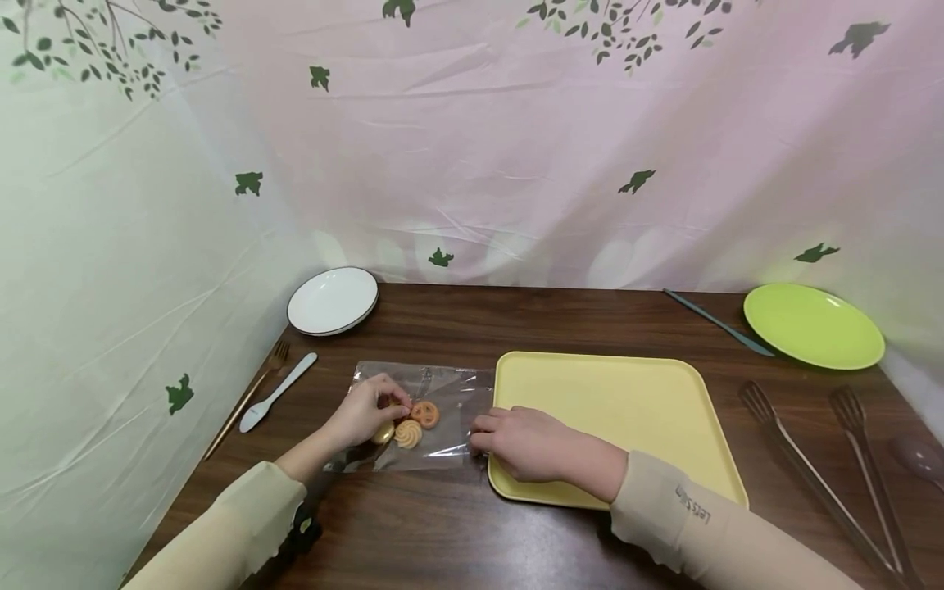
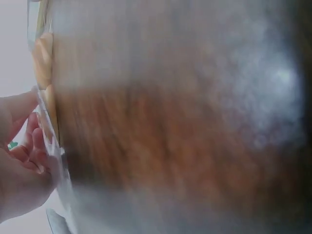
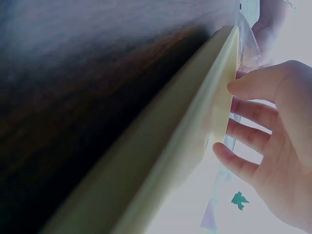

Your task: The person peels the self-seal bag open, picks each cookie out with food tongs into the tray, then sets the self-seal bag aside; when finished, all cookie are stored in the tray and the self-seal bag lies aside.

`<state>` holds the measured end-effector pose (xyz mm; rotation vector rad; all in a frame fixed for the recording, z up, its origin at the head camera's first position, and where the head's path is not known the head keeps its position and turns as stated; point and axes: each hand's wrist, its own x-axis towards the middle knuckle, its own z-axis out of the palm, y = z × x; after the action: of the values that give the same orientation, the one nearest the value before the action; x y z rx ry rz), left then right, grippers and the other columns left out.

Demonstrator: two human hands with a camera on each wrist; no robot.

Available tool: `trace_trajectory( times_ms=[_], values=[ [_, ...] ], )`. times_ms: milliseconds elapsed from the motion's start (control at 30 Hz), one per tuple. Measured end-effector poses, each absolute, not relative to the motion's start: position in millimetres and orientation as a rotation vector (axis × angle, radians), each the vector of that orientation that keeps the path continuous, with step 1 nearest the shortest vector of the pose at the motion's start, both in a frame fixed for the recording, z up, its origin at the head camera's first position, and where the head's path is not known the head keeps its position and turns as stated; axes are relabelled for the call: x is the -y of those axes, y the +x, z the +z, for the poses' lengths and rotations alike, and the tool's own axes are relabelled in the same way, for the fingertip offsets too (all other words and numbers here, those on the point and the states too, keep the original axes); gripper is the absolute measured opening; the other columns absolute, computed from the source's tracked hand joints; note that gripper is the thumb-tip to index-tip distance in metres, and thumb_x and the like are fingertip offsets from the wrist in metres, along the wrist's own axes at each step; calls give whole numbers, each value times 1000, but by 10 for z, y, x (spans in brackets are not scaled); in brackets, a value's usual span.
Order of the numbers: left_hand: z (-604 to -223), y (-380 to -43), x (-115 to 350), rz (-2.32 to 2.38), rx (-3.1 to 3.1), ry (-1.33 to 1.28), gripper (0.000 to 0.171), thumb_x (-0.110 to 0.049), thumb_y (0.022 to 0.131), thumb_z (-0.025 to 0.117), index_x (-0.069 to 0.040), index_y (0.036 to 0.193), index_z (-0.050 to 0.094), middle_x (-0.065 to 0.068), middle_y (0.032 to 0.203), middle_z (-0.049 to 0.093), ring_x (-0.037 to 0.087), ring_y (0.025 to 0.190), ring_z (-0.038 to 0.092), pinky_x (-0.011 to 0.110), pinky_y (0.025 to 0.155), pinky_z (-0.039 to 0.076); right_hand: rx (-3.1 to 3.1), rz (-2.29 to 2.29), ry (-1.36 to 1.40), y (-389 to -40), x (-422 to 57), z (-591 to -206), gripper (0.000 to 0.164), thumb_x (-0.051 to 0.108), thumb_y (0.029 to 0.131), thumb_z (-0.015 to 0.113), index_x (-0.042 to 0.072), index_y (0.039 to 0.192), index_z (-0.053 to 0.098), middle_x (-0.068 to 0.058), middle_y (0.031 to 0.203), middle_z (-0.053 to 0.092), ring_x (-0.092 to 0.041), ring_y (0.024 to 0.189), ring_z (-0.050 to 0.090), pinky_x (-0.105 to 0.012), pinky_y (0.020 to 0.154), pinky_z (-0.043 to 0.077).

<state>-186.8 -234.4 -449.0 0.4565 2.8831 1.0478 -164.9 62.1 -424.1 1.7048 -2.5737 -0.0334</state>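
A clear plastic bag (image 1: 450, 447) lies flat on the table, with several cookies under its film, among them a swirl cookie (image 1: 408, 434) and a pretzel-shaped cookie (image 1: 425, 414). My left hand (image 1: 369, 412) pinches at the film over the cookies, thumb and index finger together. In the left wrist view its fingertips (image 2: 36, 97) meet the film beside a cookie (image 2: 44, 58) seen edge-on. Over the left rim of a yellow tray (image 1: 601, 393) is my right hand (image 1: 527, 442), at the bag's right end. Its fingers (image 3: 248, 134) look spread and loosely bent; contact with the bag is unclear.
White plates (image 1: 333, 301) stand at the back left, near a gold fork (image 1: 251, 393) and a white spreader (image 1: 279, 392). A green plate (image 1: 814, 326) and a teal knife (image 1: 719, 321) lie at the back right. Brown forks (image 1: 807, 463) lie right of the tray.
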Motion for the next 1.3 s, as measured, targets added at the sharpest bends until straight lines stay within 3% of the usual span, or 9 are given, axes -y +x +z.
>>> trace_trajectory(
  times_ms=[233,433,800,1033,1167,1300],
  values=[
    [-4405,-1837,2355,1021,-2822,594,10,-15,83,73,-21,80,65,-10,83,61,9,79,54,30,72,47,2556,-20,1704,-1651,-621,-4263,24,12,87,55,23,108,62,7,111,59,-12,102,55,-32,71,51],
    [-4299,-1849,2399,1004,-2754,634,4,-17,87,69,-19,89,67,-10,83,63,8,79,57,25,69,48,2568,-7,1708,-1652,-628,-4271,23,14,89,55,24,108,62,7,113,59,-13,104,55,-33,73,50],
    [-4222,-1872,2415,1011,-2761,741,3,-15,89,67,-13,88,69,-11,85,62,8,80,56,27,72,49,2569,60,1683,-1580,-744,-4150,25,15,89,55,23,112,63,5,124,59,-16,118,52,-36,90,47],
    [-4211,-1885,2382,1044,-2816,720,9,-7,84,69,-16,84,68,-11,83,61,8,78,54,29,71,48,2469,372,1542,-1390,-1278,-3933,27,13,83,66,18,109,63,1,119,61,-16,111,57,-37,92,47],
    [-4197,-1877,2392,1041,-2827,695,2,-12,85,69,-14,85,68,-12,83,61,9,78,54,31,72,47,2439,451,1329,-1276,-1757,-3855,32,10,77,70,18,107,65,3,117,62,-15,108,58,-35,90,47],
    [-4174,-1839,2410,1069,-2829,674,3,-14,86,70,-12,85,68,-10,82,62,9,78,54,34,71,48,2569,480,1008,-1138,-2267,-3813,43,9,75,73,20,115,63,5,119,61,-15,109,56,-13,102,30]
  ],
)
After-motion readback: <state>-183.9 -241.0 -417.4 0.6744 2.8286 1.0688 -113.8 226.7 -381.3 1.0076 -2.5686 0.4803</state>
